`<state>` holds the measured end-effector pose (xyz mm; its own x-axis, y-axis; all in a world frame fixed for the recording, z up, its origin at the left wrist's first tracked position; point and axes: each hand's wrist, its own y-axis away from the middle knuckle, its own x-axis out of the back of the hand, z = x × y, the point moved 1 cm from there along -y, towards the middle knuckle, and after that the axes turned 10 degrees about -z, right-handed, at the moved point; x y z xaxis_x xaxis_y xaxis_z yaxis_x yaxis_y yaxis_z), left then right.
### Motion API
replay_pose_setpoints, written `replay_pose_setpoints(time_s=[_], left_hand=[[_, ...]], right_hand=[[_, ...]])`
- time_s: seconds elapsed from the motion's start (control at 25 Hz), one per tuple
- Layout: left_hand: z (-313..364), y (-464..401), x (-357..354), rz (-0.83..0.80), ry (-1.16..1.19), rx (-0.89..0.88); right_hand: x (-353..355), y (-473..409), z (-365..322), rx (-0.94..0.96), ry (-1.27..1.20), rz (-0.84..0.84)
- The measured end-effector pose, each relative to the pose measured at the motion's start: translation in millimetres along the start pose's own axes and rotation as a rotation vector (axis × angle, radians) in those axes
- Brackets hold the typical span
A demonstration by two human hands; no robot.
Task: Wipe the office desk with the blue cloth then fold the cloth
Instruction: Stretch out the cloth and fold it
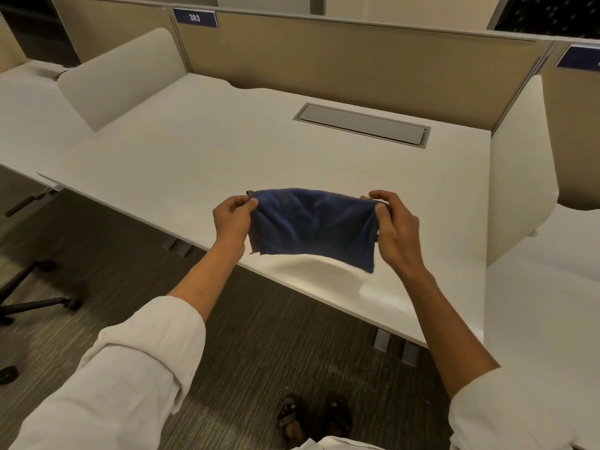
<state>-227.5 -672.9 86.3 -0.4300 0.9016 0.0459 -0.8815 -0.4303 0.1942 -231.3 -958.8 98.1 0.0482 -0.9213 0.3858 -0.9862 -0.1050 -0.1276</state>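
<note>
The blue cloth (313,228) hangs in the air just above the near edge of the bench (201,151), stretched between 2 hands. The left hand (232,219) pinches its upper left corner, fingers (252,203) closed on the fabric; the right hand (394,227) pinches the upper right corner the same way. The cloth looks light, soft and limp: it sags and creases in the middle, and its lower edge droops unevenly. It appears to be doubled over already, so folding seems underway. Corners and edges are the sensible places to grip, since the middle would bunch.
</note>
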Motion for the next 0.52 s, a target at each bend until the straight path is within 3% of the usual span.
replay_pose_setpoints(time_s=[0.16,0.32,0.52], left_hand=[[8.8,0.1,10.1,0.028,0.049,-0.011],[16.4,2.1,10.3,0.021,0.098,-0.057],[20.9,4.1,6.1,-0.002,0.040,-0.098]], right_hand=[[23.2,-14.3,-8.9,0.028,0.045,0.079],[32.5,-25.5,-12.4,-0.007,0.057,0.044],[33.6,-21.1,-13.6,-0.077,0.094,0.088]])
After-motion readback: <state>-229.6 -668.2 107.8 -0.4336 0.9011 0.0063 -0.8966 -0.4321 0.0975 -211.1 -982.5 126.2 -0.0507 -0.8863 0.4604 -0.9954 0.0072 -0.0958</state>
